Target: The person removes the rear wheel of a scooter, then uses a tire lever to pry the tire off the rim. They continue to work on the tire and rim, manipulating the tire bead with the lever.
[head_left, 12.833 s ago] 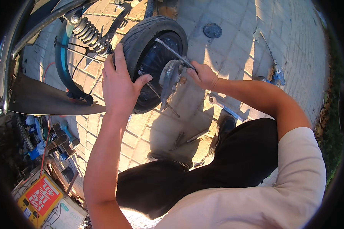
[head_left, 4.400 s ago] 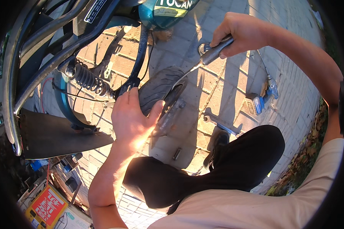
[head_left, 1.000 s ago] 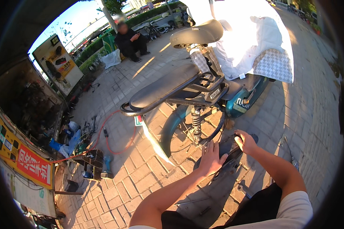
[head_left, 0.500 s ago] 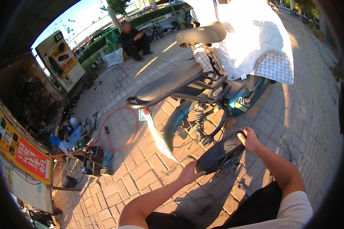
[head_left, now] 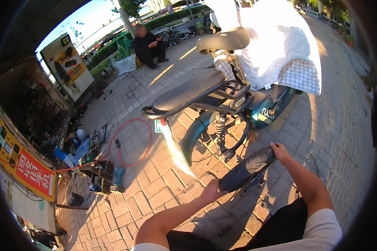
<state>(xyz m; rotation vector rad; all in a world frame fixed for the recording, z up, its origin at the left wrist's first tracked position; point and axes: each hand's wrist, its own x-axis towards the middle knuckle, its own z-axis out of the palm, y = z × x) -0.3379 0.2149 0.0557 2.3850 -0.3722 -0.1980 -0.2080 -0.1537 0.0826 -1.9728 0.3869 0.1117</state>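
Observation:
Between my hands stands a wheel with a black tyre (head_left: 247, 168), tilted, its tread facing up and partly sunlit. My left hand (head_left: 213, 191) is closed on its near left end. My right hand (head_left: 280, 153) grips the far right end, with the thumb side on top. Most of the wheel's hub and rim is hidden below the tyre. Just beyond it is a teal electric scooter (head_left: 262, 115) with a long black rear seat (head_left: 188, 92), a rear fender (head_left: 192, 136) and a spring shock absorber (head_left: 220, 127).
A wrench (head_left: 265, 206) and a thin metal rod (head_left: 211, 218) lie on the paving near my legs. To the left are a tool box (head_left: 102, 171), a teal power tool (head_left: 117, 180) and a looped red hose (head_left: 150, 142). Farther back a person (head_left: 148, 48) sits low.
The tyre has shifted slightly right and tilted, and more of its tread is in sunlight. My right hand has moved a little right along with it. My left hand keeps its hold.

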